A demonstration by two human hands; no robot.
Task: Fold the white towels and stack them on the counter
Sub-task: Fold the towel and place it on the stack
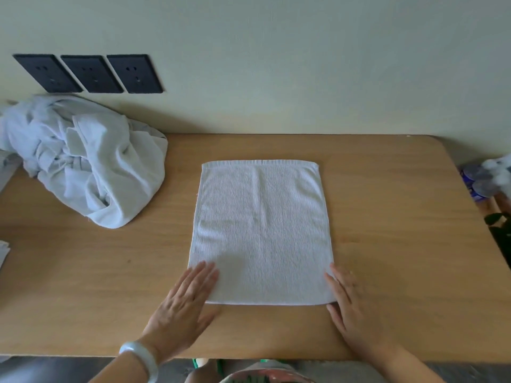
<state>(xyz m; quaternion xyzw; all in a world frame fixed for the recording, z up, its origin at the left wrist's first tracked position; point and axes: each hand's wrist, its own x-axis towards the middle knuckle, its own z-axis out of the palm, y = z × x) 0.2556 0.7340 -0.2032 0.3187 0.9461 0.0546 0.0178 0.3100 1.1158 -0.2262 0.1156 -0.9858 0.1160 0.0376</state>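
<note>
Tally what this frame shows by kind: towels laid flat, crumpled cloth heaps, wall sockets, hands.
Flat white towel: 1
Crumpled white heap: 1, towels inside uncountable
Black wall sockets: 3
Hands: 2, left hand and right hand
Total: 7

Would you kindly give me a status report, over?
Left hand, right hand open, flat at near corners. White ribbed towel spread flat on light wooden counter. Crumpled white towel pile far left, not obstructing.
</note>
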